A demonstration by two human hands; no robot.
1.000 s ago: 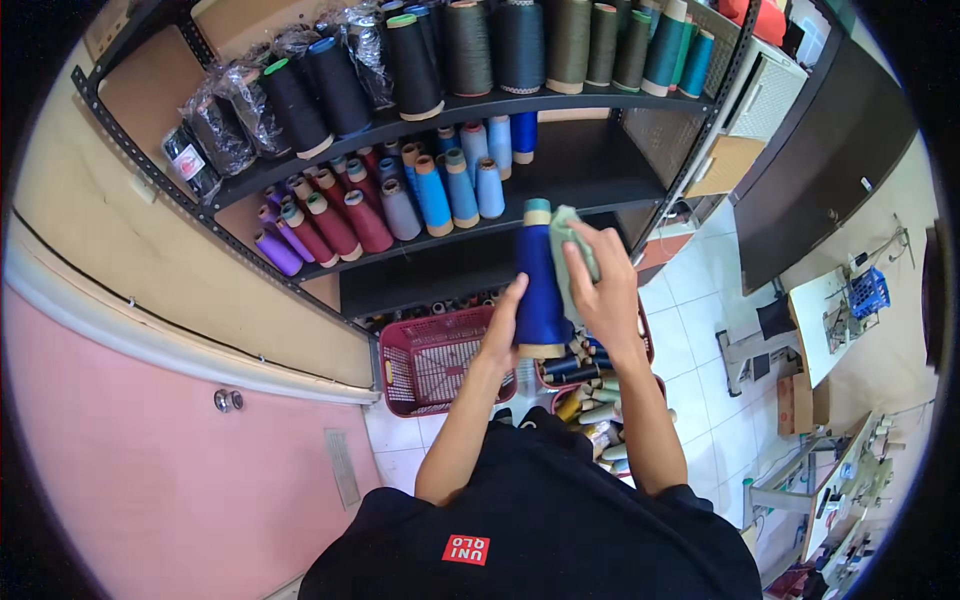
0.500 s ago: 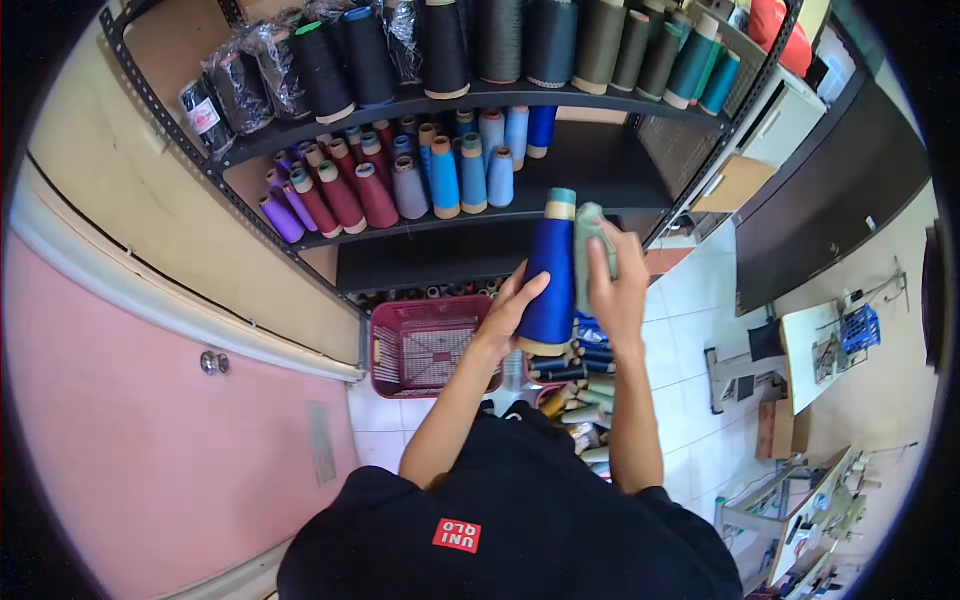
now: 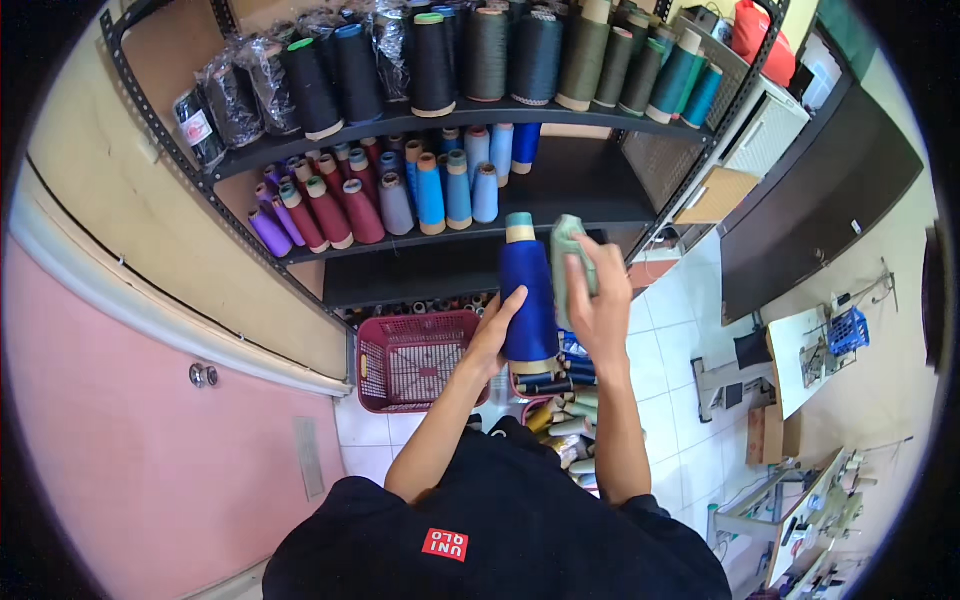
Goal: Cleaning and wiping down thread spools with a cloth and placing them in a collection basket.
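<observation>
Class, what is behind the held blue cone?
Behind the blue cone, a black shelf and dark spools show past its edges; what it and the left hand cover cannot be seen.

Wide fisheye view, head-worn, facing down, near the fingers (image 3: 579, 285)

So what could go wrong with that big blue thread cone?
Only the left hand seems to grip the blue cone, so it might slip and land on the spools below. The green cloth in the right hand could snag its thread.
</observation>
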